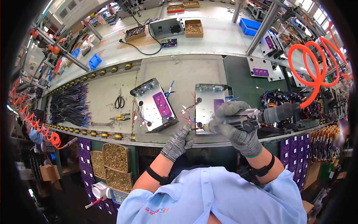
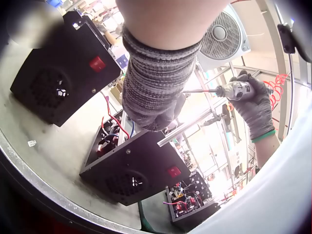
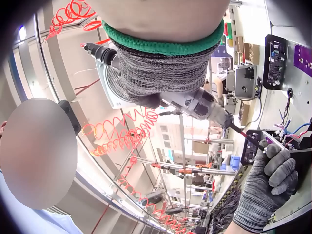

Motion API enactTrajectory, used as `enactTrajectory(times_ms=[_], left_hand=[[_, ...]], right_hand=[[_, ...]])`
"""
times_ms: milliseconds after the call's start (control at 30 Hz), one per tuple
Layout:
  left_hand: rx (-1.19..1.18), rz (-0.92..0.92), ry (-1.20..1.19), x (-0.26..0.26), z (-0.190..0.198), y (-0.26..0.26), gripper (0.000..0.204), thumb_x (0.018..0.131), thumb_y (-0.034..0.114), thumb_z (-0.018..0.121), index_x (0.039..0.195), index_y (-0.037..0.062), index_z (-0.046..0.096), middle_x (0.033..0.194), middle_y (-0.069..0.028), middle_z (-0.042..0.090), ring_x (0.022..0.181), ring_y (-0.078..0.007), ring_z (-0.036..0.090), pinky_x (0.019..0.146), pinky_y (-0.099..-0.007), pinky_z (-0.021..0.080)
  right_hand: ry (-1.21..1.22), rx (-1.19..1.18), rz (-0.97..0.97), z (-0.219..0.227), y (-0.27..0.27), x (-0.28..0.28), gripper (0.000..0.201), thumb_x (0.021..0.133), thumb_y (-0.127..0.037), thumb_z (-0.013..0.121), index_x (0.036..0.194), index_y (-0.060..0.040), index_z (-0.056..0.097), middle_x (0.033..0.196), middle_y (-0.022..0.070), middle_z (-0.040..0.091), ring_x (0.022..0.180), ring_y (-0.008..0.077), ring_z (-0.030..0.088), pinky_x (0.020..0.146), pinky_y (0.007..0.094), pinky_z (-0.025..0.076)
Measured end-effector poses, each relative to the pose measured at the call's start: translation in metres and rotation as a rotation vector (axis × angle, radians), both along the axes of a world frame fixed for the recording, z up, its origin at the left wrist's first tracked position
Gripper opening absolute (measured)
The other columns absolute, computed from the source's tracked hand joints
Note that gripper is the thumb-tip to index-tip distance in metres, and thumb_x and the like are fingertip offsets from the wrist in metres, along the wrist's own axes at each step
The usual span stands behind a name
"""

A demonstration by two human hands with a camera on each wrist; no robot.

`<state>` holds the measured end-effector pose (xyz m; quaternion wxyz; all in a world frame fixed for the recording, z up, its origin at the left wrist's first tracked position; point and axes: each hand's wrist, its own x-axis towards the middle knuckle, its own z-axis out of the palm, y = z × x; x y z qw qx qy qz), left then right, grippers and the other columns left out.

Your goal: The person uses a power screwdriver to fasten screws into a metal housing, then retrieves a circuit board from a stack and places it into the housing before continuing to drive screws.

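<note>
My gloved right hand (image 1: 244, 142) grips an air screwdriver (image 1: 253, 113), held sideways over the front of a metal power-supply case (image 1: 206, 110). The driver's long thin bit (image 3: 247, 139) points left toward my gloved left hand (image 1: 176, 143). At the bit's tip, the left thumb and fingers pinch its end; anything small between them is hidden. Red, white and blue wires rise from the case beside the left fingertips. A second case (image 1: 151, 109) with a purple circuit board (image 1: 163, 105) stands to the left. In the left wrist view, the nearer case shows a black end panel with a red switch (image 2: 174, 171).
Pliers (image 1: 119, 101), yellow-handled cutters (image 1: 121, 117) and a wrench (image 1: 103, 124) lie on the left, near a wire bundle (image 1: 69, 106). Screw trays (image 1: 116, 156) stand below the bench edge. An orange coiled hose (image 1: 317, 87) runs from the driver at right.
</note>
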<state>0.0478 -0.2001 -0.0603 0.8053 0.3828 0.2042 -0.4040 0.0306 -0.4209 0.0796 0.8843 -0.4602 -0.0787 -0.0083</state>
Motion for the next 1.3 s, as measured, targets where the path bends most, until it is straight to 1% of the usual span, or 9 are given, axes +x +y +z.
enactTrajectory(times_ms=[200,300,367,467,667,933,1067,1267,1300], left_hand=[[-0.171,-0.027,0.018,0.002,0.004,-0.002,0.033,0.100,0.046,0.062,0.082,0.0183,0.055,0.056,0.0043,0.037,0.045,-0.0138,0.044,0.040,-0.0274,0.031],[-0.079,-0.065,-0.048,0.007,0.009,-0.006,0.035,0.099,0.049,0.061,0.082,0.0193,0.055,0.057,0.0042,0.042,0.045,-0.0129,0.045,0.041,-0.0273,0.034],[0.348,-0.074,-0.004,0.010,0.010,-0.012,0.039,0.098,0.053,0.061,0.080,0.0193,0.054,0.059,0.0037,0.048,0.045,-0.0118,0.046,0.041,-0.0261,0.036],[0.234,-0.027,0.030,0.012,-0.013,0.005,0.041,0.097,0.054,0.062,0.078,0.0188,0.054,0.061,0.0032,0.051,0.046,-0.0118,0.048,0.039,-0.0253,0.035],[0.144,-0.013,0.134,-0.011,-0.057,0.044,0.037,0.098,0.050,0.061,0.082,0.0165,0.057,0.062,0.0015,0.053,0.046,-0.0145,0.050,0.037,-0.0251,0.032],[0.003,0.034,0.158,-0.031,-0.081,0.045,0.027,0.098,0.038,0.065,0.090,0.0121,0.060,0.067,-0.0014,0.057,0.053,-0.0171,0.056,0.040,-0.0263,0.038],[-0.019,0.051,0.099,-0.034,-0.083,0.036,0.026,0.097,0.034,0.066,0.093,0.0090,0.061,0.069,-0.0033,0.058,0.055,-0.0186,0.057,0.042,-0.0289,0.042],[0.105,0.069,0.081,-0.034,-0.085,0.028,0.011,0.095,0.014,0.063,0.101,0.0042,0.062,0.085,-0.0091,0.065,0.069,-0.0214,0.064,0.055,-0.0315,0.052],[0.085,0.079,-0.003,-0.037,-0.096,0.033,0.011,0.093,0.008,0.061,0.103,0.0031,0.061,0.089,-0.0104,0.065,0.072,-0.0212,0.065,0.058,-0.0314,0.053]], right_hand=[[-0.015,0.048,0.019,0.013,0.001,0.002,0.037,0.081,0.005,0.076,0.114,-0.0015,0.061,0.112,0.0147,0.066,0.098,0.0215,0.068,0.087,0.0406,0.060],[0.018,0.071,-0.002,0.015,0.001,0.003,0.040,0.081,0.005,0.076,0.117,-0.0020,0.061,0.112,0.0152,0.066,0.097,0.0207,0.068,0.088,0.0398,0.060],[0.006,0.047,-0.006,0.009,0.001,0.005,0.038,0.082,0.003,0.075,0.117,-0.0014,0.061,0.111,0.0142,0.066,0.098,0.0204,0.068,0.086,0.0384,0.060],[0.106,-0.191,-0.113,-0.009,-0.002,0.013,0.034,0.085,0.001,0.074,0.117,-0.0001,0.061,0.104,0.0095,0.068,0.096,0.0177,0.068,0.082,0.0348,0.062],[0.157,-0.280,-0.114,-0.054,-0.005,0.020,0.035,0.085,0.002,0.075,0.117,-0.0013,0.061,0.105,0.0076,0.068,0.094,0.0136,0.067,0.082,0.0310,0.060],[0.154,-0.426,-0.077,-0.055,0.008,0.023,0.034,0.084,0.006,0.071,0.116,-0.0032,0.062,0.107,0.0057,0.067,0.097,0.0118,0.065,0.086,0.0286,0.056],[0.108,-0.475,0.072,-0.067,0.007,0.022,0.030,0.085,0.008,0.068,0.110,-0.0045,0.060,0.101,0.0036,0.064,0.095,0.0107,0.063,0.085,0.0279,0.055],[-0.024,-0.533,0.036,-0.084,0.022,0.013,0.027,0.088,0.006,0.065,0.112,-0.0069,0.058,0.100,0.0013,0.062,0.096,0.0098,0.061,0.083,0.0261,0.053],[-0.087,-0.646,0.024,-0.088,0.023,0.014,0.033,0.085,0.002,0.069,0.115,-0.0082,0.059,0.100,0.0038,0.065,0.093,0.0134,0.064,0.084,0.0288,0.054]])
